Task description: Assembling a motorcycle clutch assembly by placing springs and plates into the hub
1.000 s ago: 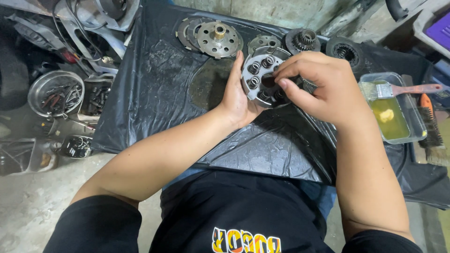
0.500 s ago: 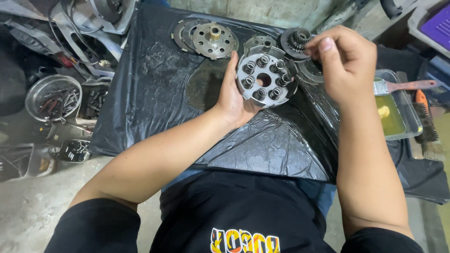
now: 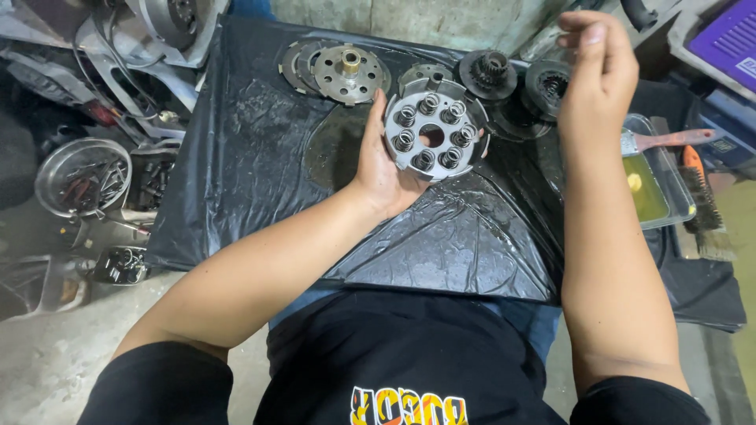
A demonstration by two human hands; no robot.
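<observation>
My left hand (image 3: 383, 165) cradles a round grey metal clutch plate (image 3: 433, 134) with several coil springs set in a ring around its centre hole, held tilted over a black plastic sheet (image 3: 260, 181). My right hand (image 3: 596, 71) is raised far to the right, above the back of the sheet, fingers curled with the thumb against the fingertips. Whether something small is pinched there I cannot tell. It hovers over a dark toothed gear part (image 3: 547, 83).
On the sheet's far edge lie a slotted metal disc with a brass hub (image 3: 348, 72), stacked ring plates (image 3: 295, 63) and a dark gear (image 3: 488, 72). At right stand a clear tray of yellow liquid (image 3: 650, 185) with a paintbrush (image 3: 669, 140) and a wire brush (image 3: 702, 201). A bowl of tools (image 3: 83, 177) sits left.
My right hand has lifted off the spring plate and moved up and to the right. My left hand still holds the plate, now fully uncovered.
</observation>
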